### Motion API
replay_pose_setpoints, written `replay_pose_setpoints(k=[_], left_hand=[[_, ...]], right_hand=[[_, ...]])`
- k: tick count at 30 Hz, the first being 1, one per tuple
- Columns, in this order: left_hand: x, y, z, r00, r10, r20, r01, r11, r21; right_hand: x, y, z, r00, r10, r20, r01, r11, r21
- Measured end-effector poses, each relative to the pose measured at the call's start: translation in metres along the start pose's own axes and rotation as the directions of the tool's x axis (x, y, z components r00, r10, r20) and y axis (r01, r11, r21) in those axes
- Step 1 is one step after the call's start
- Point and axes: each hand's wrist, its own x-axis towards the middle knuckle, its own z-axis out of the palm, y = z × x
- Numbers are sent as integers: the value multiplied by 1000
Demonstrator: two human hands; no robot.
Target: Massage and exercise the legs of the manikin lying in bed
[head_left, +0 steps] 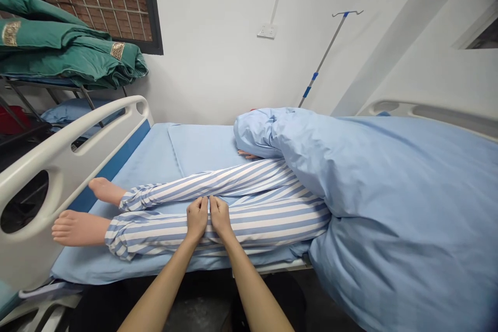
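My left hand [197,217] and my right hand [220,215] are closed into fists side by side, with a narrow gap between them. Nothing shows in either one. Both are over the nearer leg of the blue-and-white striped trousers [268,220]; whether they touch the cloth I cannot tell. The trousers are on what looks like a patient manikin lying on the bed, its bare feet [81,227] pointing left. A light blue quilt [373,192] is folded back over its upper body, and some fingers [248,154] peek out from under the quilt's edge.
The bed has a light blue sheet [202,142] and a cream footboard [62,145] at the left. Green folded bedding [78,52] lies on a rack beyond the footboard. An IV pole [327,54] stands by the wall, near a socket [267,30]. The quilt hangs over the near bedside.
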Motion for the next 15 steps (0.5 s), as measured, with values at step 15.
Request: replay_pose_setpoints(k=[15], left_hand=[[-1,37,20,994,-104,-16,95,953,-286]], right_hand=[[0,7,-2,994,85,-70,-68,974,218]])
